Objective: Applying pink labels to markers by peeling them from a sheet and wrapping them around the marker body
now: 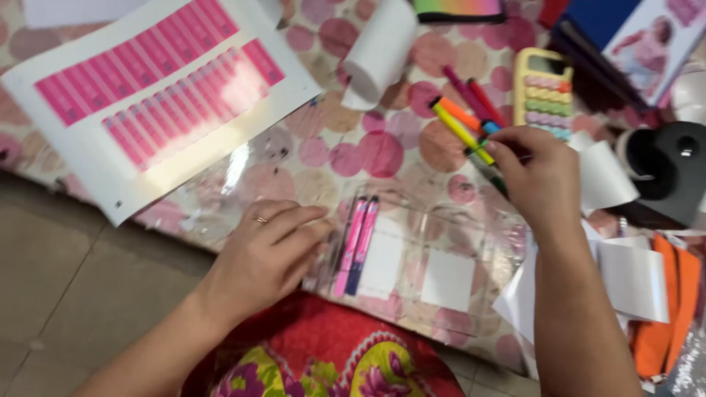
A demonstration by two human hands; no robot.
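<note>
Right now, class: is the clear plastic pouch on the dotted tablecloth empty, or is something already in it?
Not empty. The clear plastic pouch shows two pink pens side by side at its left end, beside the left hand.

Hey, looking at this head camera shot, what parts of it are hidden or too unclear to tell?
- Head view: the right hand covers the lower ends of the markers, so which ones it grips cannot be told.
- The label sheet is motion-blurred and glared; its print is unreadable.
- The left hand hides the clear pouch edge.
- The orange case is cut off by the right edge.
</note>
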